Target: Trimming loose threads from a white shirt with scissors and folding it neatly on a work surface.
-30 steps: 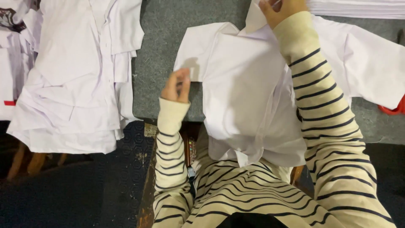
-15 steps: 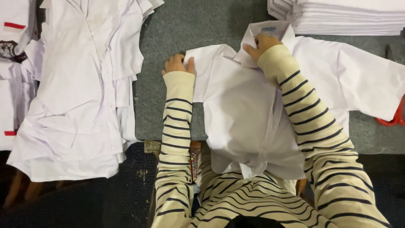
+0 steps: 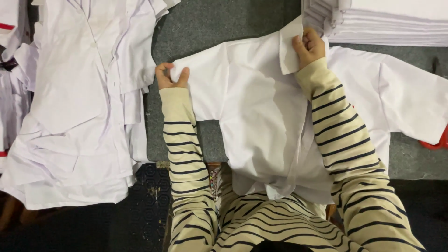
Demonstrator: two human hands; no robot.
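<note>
A white short-sleeved shirt (image 3: 261,116) lies spread on the grey table (image 3: 219,23) in front of me, its hem hanging over the near edge onto my lap. My left hand (image 3: 170,77) pinches the end of the shirt's left sleeve. My right hand (image 3: 308,45) grips the collar at the top of the shirt. Both my arms wear cream sleeves with dark stripes. The shirt's other sleeve (image 3: 415,102) lies flat out to the right.
A loose heap of white shirts (image 3: 79,107) covers the left side of the table. A neat stack of folded white garments (image 3: 387,21) sits at the far right. Something red (image 3: 436,143) pokes out under the right sleeve.
Both hands have moved away from me up the table: the left from the sleeve's lower edge to its tip, the right along with the collar. The shirt now lies flatter and wider.
</note>
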